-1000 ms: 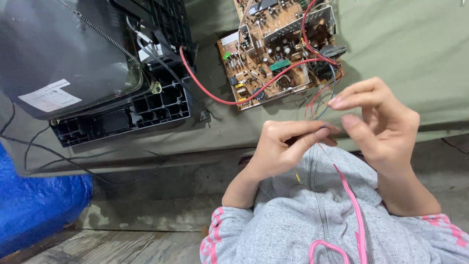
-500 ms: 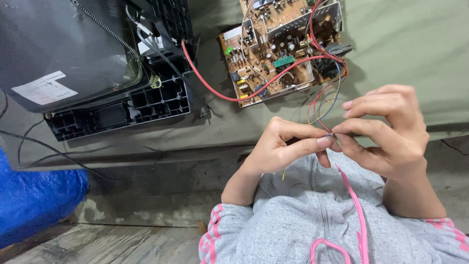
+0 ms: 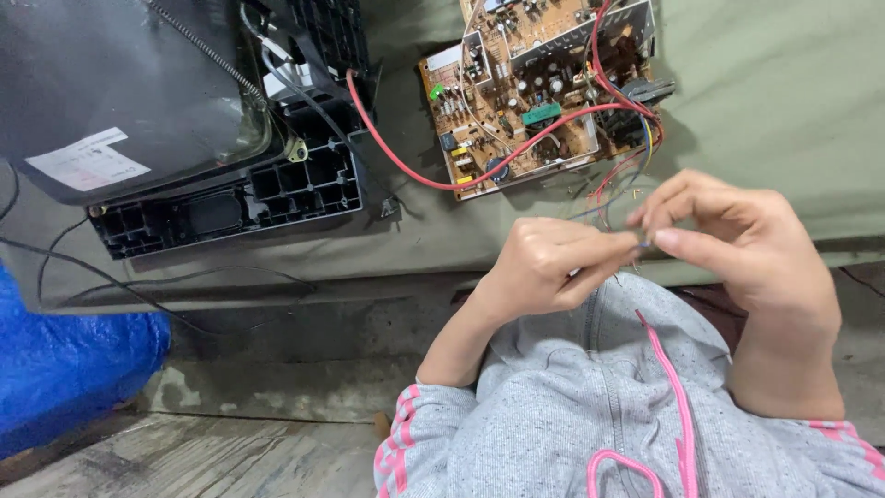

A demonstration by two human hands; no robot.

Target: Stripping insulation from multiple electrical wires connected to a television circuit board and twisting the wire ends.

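Thin coloured wire ends (image 3: 619,189), red, blue and yellow, trail from the near edge of the brown, component-crowded circuit board (image 3: 544,92) down to where we pinch them. In the head view, our left hand (image 3: 553,263) is curled with thumb and forefinger nipped on a wire tip just below that board; our right hand (image 3: 737,240) meets it fingertip to fingertip, gripping the same tip from the other side. What exactly lies between the fingers is too small for us to tell. We judge the slack to be short: a tug could strain a joint on the board or drag the board across the olive cloth (image 3: 784,101). The thick red cable (image 3: 415,171) loops left of the board toward the dark plastic housing (image 3: 221,198), and could snag. Bare ends might also prick us.
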